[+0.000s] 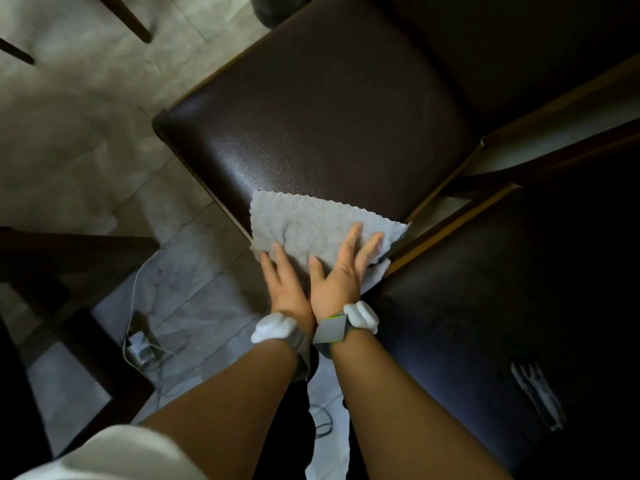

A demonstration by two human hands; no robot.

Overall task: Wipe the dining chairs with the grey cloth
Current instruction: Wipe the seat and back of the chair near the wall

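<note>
A grey cloth (311, 226) lies spread over the near corner of a dark brown leather dining chair seat (329, 116). My right hand (343, 268) presses flat on the cloth with straight fingers. My left hand (284, 282) lies beside it, fingers straight, touching the cloth's near left edge where it hangs off the seat. A second dark chair seat (502, 306) stands close on the right, with pale scuff marks near its front.
Grey tiled floor (86, 140) spreads to the left. A white cable and a small adapter (138, 348) lie on the floor below the chair. A dark wooden table frame (69, 258) stands at the left. More chair legs (131, 19) show at the top left.
</note>
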